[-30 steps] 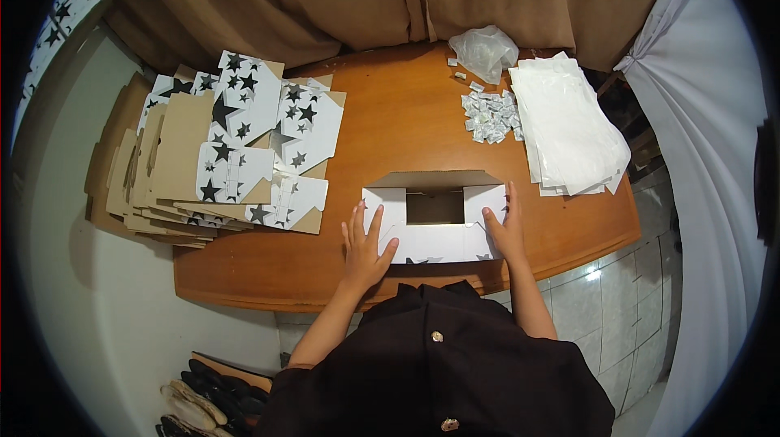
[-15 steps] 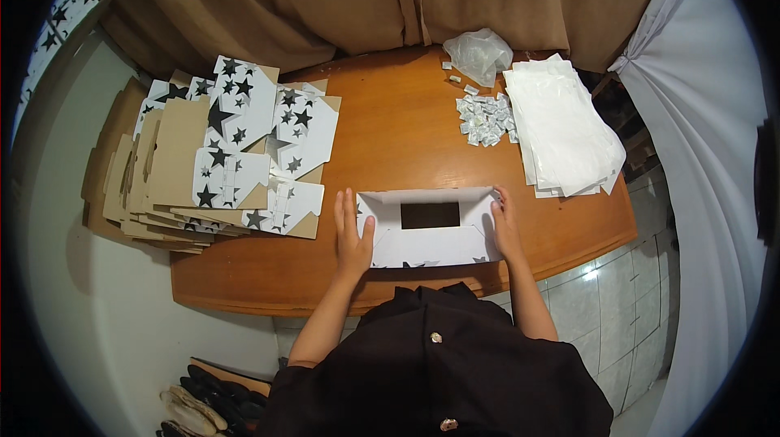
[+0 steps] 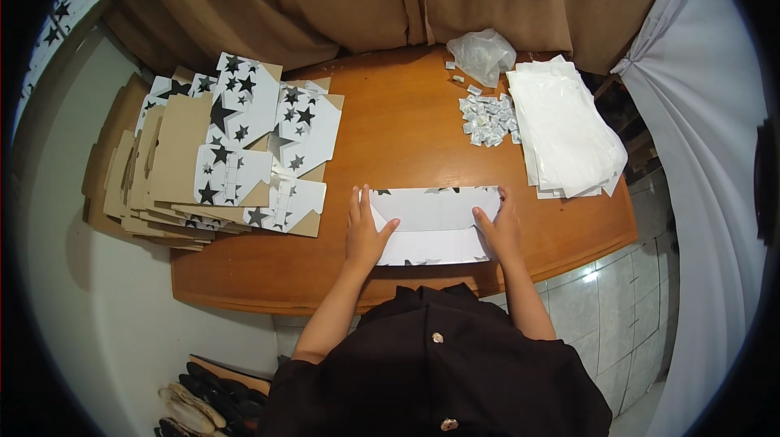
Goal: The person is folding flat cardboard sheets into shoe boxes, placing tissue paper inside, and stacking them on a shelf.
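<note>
A white cardboard box point(image 3: 435, 211) with black stars on its outside lies near the front edge of the table, between my hands. Its plain white inner panels face up, and a fold line runs across them. My left hand point(image 3: 366, 235) grips the left end, fingers along the outer wall and thumb over the inner side. At the other end my right hand point(image 3: 505, 234) holds it the same way, its thumb pressing inward on the panel. The underside of the box is hidden.
Flattened star-printed cardboard boxes point(image 3: 179, 153) are stacked on the left of the wooden table point(image 3: 390, 128). Back right lie many small white packets point(image 3: 489, 118), a clear plastic bag point(image 3: 481, 57) and a pile of white sheets point(image 3: 565, 132). Shoes point(image 3: 195, 404) sit on the floor, lower left.
The dark rectangular opening inside the box is now covered by white panels. Both hands have moved inward, and their thumbs now reach over the panels.
</note>
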Available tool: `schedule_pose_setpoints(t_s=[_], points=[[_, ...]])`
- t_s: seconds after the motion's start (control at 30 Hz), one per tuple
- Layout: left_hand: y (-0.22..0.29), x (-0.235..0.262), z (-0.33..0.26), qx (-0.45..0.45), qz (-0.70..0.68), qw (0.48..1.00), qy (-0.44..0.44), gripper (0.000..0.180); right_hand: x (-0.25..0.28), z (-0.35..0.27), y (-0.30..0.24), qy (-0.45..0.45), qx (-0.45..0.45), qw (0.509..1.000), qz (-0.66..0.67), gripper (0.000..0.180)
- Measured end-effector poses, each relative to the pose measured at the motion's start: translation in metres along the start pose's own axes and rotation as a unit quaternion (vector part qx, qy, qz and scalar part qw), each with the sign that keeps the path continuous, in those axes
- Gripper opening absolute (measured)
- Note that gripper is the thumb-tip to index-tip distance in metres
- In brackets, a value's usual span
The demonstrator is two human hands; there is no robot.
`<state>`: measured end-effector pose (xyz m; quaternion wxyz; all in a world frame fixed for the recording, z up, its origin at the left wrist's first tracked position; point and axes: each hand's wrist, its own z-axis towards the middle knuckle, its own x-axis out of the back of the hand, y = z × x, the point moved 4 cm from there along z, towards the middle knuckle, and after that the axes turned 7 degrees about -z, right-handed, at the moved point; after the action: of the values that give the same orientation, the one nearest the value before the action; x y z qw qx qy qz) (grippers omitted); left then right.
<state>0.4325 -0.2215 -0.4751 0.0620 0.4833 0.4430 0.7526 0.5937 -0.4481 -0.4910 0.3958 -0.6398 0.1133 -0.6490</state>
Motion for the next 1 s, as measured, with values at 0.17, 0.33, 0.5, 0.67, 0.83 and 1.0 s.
schedule_pose_setpoints(t_s=[0.17, 0.33, 0.5, 0.67, 0.83, 1.0], points=[[-0.005, -0.003, 0.002, -0.005, 0.020, 1.000, 0.003, 0.091, -0.002, 0.004, 0.010, -0.007, -0.007, 0.999, 0.032, 0.076], [-0.009, -0.003, 0.000, 0.020, -0.001, 1.000, -0.014, 0.094, 0.012, 0.009, 0.007, -0.107, -0.117, 0.971, 0.177, 0.086], [-0.002, -0.002, 0.000, 0.014, 0.047, 0.999, -0.007, 0.094, 0.004, 0.005, 0.003, -0.068, 0.026, 0.995, -0.074, 0.091], [0.000, 0.001, 0.002, 0.020, 0.019, 0.999, -0.019, 0.092, -0.011, 0.011, 0.032, -0.087, -0.026, 0.994, 0.065, 0.084], [-0.057, 0.005, 0.017, 0.173, -0.312, 0.929, -0.099, 0.076, -0.004, 0.028, 0.054, -0.165, -0.066, 0.964, 0.198, 0.074], [-0.046, 0.039, 0.021, 0.249, -0.452, 0.846, -0.132, 0.076, 0.033, 0.029, 0.001, -0.267, -0.194, 0.895, 0.300, 0.075]])
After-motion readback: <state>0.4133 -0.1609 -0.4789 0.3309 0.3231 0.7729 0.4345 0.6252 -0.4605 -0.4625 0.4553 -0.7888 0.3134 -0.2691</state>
